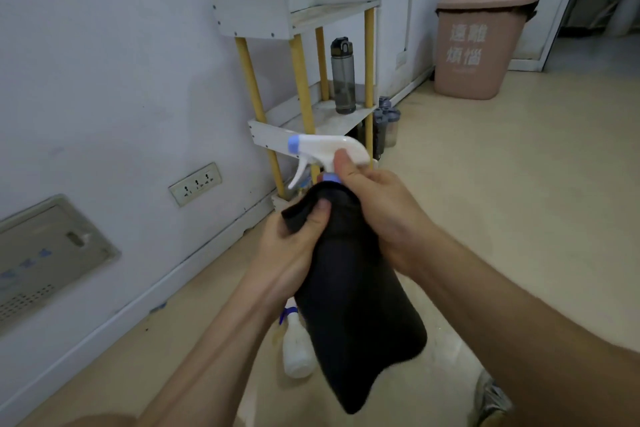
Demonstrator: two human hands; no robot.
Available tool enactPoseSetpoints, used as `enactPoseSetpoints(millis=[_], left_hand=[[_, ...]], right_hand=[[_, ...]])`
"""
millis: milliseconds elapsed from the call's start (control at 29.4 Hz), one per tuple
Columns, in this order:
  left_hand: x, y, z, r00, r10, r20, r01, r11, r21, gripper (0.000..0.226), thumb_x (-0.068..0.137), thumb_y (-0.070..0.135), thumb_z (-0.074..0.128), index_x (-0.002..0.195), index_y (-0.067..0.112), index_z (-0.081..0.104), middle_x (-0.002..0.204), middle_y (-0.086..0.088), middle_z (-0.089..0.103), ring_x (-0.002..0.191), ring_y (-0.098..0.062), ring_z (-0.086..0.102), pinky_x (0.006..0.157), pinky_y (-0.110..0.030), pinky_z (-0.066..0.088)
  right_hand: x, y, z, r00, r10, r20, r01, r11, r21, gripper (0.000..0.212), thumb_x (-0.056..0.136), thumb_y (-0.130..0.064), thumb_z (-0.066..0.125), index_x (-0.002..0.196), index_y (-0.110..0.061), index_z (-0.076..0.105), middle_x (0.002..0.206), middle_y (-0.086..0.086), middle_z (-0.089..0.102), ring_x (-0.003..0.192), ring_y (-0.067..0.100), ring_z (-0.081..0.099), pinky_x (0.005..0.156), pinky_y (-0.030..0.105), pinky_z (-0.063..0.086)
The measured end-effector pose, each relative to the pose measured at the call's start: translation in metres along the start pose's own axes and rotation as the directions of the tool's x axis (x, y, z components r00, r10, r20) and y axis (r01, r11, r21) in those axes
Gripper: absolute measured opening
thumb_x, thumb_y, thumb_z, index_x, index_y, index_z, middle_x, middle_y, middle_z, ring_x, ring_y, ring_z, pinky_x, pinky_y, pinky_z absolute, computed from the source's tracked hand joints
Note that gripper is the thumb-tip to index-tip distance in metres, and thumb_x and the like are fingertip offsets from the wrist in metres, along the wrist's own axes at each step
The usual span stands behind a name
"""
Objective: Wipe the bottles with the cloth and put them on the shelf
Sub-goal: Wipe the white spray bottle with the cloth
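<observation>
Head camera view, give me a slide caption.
Left hand grips black cloth around a spray bottle held by the right hand, near the shelf.

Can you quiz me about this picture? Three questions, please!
1. True or false: the cloth is wrapped round the spray bottle.
2. Which board of the shelf does the grey bottle stand on? A top, B middle, C bottom.
3. Which hand grips the cloth's top edge?

Key: 1 true. 2 B. 3 the left hand.
</observation>
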State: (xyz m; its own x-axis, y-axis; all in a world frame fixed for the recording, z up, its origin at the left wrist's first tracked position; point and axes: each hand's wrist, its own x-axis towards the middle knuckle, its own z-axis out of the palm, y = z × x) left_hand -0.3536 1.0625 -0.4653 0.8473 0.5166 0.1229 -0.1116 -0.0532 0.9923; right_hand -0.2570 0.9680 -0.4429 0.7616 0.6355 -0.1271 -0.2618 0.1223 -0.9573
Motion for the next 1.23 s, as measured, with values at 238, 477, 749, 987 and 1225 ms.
enactPoseSetpoints(millis=[238, 477, 749, 987, 1225], left_hand=[[0.005, 0.009, -0.004, 0.998, 0.051, 0.039, -0.055, 0.992, 0.115, 0.014, 0.097, 0.031, 0.052, 0.098, 0.039, 0.063, 0.088, 0.030, 0.071, 0.089, 0.010, 0.065, 0.074, -0.008, 0.050], [0.000, -0.012, -0.017, 0.975, -0.118, 0.187, 0.079, 0.976, 0.204, 0.059, 0.061, 0.040, 0.085, 0.114, 0.022, 0.068, 0.102, 0.004, 0.075, 0.096, -0.015, 0.071, 0.081, -0.031, 0.056], [-0.010, 0.014, -0.017, 0.985, -0.088, 0.149, 0.091, 0.996, -0.017, 0.038, 0.075, 0.038, 0.063, 0.109, 0.020, 0.069, 0.101, 0.000, 0.076, 0.095, -0.016, 0.072, 0.076, -0.025, 0.057], [0.008, 0.024, -0.008, 0.995, 0.052, 0.083, -0.075, 0.948, 0.308, 0.020, 0.081, 0.010, 0.074, 0.097, 0.019, 0.069, 0.081, 0.008, 0.074, 0.074, -0.001, 0.068, 0.065, -0.016, 0.050], [0.022, 0.011, -0.003, 0.910, -0.041, -0.412, 0.092, 0.990, 0.103, 0.032, 0.082, 0.024, 0.073, 0.112, 0.024, 0.064, 0.095, 0.008, 0.072, 0.090, -0.009, 0.068, 0.080, -0.027, 0.055]], right_hand=[[-0.003, 0.010, 0.012, 0.993, -0.049, 0.110, 0.043, 0.998, 0.056, 0.042, 0.098, -0.043, 0.052, 0.110, -0.008, 0.072, 0.104, 0.007, 0.076, 0.101, 0.017, 0.071, 0.097, 0.033, 0.053], [0.005, -0.008, -0.001, 0.977, -0.099, -0.190, 0.127, 0.982, 0.141, 0.040, 0.099, -0.040, 0.052, 0.096, -0.004, 0.070, 0.103, 0.016, 0.074, 0.091, 0.026, 0.071, 0.091, 0.043, 0.057], [0.007, -0.015, -0.008, 0.996, -0.008, -0.094, 0.040, 0.939, 0.342, 0.056, 0.098, -0.048, 0.045, 0.121, 0.000, 0.060, 0.120, 0.019, 0.069, 0.110, 0.030, 0.068, 0.094, 0.043, 0.056], [-0.005, 0.009, 0.017, 0.985, -0.133, 0.109, 0.125, 0.989, 0.073, 0.048, 0.098, -0.047, 0.047, 0.108, -0.007, 0.072, 0.103, 0.008, 0.075, 0.098, 0.017, 0.071, 0.096, 0.032, 0.054], [0.004, 0.009, 0.002, 0.947, -0.320, 0.030, 0.248, 0.669, -0.700, 0.058, 0.088, -0.065, 0.050, 0.129, -0.024, 0.056, 0.118, -0.004, 0.056, 0.114, 0.014, 0.054, 0.100, 0.041, 0.047]])
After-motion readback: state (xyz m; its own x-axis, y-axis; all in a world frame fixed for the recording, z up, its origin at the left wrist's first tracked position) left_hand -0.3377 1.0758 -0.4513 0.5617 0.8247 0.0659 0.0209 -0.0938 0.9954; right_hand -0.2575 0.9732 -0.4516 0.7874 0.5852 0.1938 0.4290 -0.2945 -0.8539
